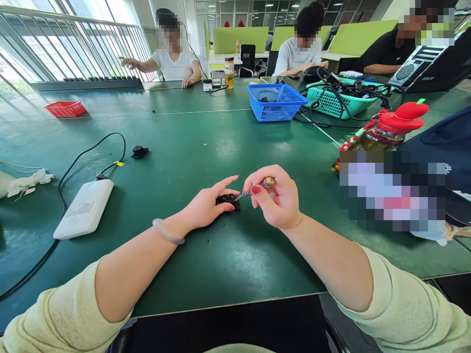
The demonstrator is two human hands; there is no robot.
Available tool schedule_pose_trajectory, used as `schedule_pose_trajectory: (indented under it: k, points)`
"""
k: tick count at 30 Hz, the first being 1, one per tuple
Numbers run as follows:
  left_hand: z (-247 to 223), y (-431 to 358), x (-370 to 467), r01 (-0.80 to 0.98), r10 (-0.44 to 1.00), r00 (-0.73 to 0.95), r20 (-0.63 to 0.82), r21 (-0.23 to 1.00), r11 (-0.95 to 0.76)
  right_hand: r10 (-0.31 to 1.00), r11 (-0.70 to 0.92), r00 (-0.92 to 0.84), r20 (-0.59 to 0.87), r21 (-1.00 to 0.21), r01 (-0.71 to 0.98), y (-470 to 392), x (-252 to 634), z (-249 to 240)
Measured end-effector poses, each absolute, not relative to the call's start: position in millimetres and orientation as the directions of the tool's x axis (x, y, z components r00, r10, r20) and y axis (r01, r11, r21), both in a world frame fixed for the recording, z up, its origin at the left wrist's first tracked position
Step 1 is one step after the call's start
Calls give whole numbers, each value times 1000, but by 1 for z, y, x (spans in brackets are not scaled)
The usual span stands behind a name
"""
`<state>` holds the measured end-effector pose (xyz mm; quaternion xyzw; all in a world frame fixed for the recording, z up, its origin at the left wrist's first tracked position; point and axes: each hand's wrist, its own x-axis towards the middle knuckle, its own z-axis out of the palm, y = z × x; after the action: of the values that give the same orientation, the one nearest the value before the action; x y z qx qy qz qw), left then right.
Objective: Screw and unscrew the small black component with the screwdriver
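While the left hand (202,208) lay low over the green tabletop (176,147), its thumb and fingers were closed around a small black part (237,206), which rested on the table in front of the person, between the two hands. The thumb was at the near side of this part, and the index finger stretched out along its far side. The right hand (277,201) was grasping a slim tool (244,195) between its thumb and its curled fingers; the thin, metallic-looking end pointed down and leftward at the black part, while a round, gold-coloured end came out above the thumb. Whether the tip was really touching the part, I could not tell, because it was too small to see. On the left wrist there was a pale bracelet (167,232). Farther to the left, a white box (84,210) lay flat beside a black cable (124,142) with a yellow tag (118,163), and near this cable lay a second black piece (140,152), well apart from both hands. Toward the far side were a red tray (66,111), a blue basket (279,113) and a green basket (326,101) filled with cables. To the right was a red-lidded bottle (382,136). Across the table, three other persons were sitting.
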<state>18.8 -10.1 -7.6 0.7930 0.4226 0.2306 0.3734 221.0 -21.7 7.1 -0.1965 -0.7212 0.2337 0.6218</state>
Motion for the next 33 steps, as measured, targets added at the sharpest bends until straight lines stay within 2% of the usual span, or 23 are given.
schedule_pose_trajectory:
  k: [4, 9, 15, 19, 22, 25, 28, 30, 33]
  points:
    - [-5, -11, 20, 508, 841, 540, 41, 781, -364, 535, 841, -190, 824, -540, 25, -26, 221, 10]
    - [-1, -13, 21, 524, 835, 549, 22, 769, -365, 528, 842, -182, 830, -539, -17, -28, 219, 11]
    - [-2, -12, 21, 520, 834, 552, 19, 774, -362, 518, 850, -195, 833, -526, 13, -27, 219, 10]
    - [0, -13, 22, 519, 836, 549, 25, 773, -365, 459, 885, -228, 858, -465, 32, -28, 219, 11]
    - [1, -14, 22, 521, 837, 546, 26, 773, -363, 344, 937, -313, 885, -347, 48, -31, 217, 14]
    - [-1, -15, 21, 523, 843, 536, 30, 773, -360, 162, 987, -446, 880, -150, 62, -38, 211, 16]
    - [-5, -13, 20, 510, 853, 519, 55, 781, -360, 15, 994, -582, 813, 53, 99, -46, 202, 13]
    - [-9, -12, 21, 495, 861, 501, 85, 789, -365, -45, 982, -644, 763, 151, 111, -50, 196, 7]
    - [-12, -11, 22, 517, 885, 451, 115, 774, -365, -78, 966, -708, 702, 228, 120, -51, 191, 0]
